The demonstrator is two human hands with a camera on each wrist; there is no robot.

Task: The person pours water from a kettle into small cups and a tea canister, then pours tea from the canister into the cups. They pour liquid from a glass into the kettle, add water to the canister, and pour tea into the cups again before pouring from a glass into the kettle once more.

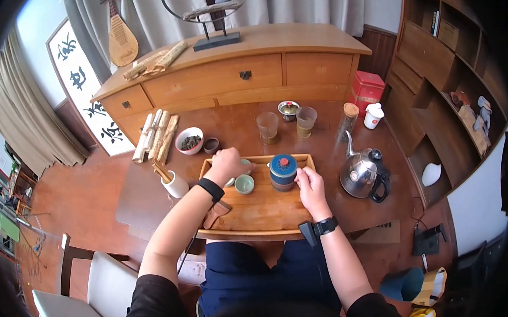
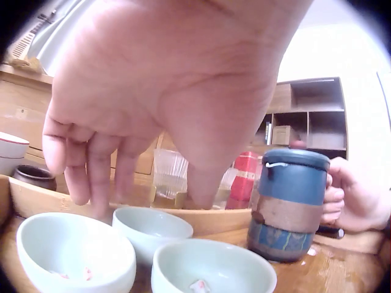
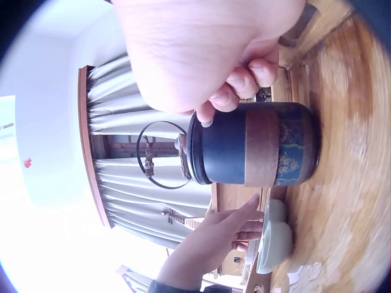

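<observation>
A blue lidded pot [image 1: 282, 172] with a brown band stands upright at the tray's back right. My right hand [image 1: 313, 187] is at its side, fingers curled round the handle, which the hand mostly hides in the right wrist view. Over the pale green cups [image 2: 76, 250] hangs my left hand [image 2: 165, 85], palm down, fingers loosely bent and holding nothing. Three cups show in the left wrist view, close together; red and white marks are visible inside two. The wooden tray [image 1: 262, 216] bears the pot and cups.
Right of the tray stands a steel kettle [image 1: 359, 175]. Behind are two glasses [image 1: 267, 127], a lidded bowl [image 1: 288, 110] and a corked jar [image 1: 346, 126]. To the left are a bowl of leaves [image 1: 190, 141], a dark cup [image 1: 211, 145] and a white tool holder [image 1: 175, 185].
</observation>
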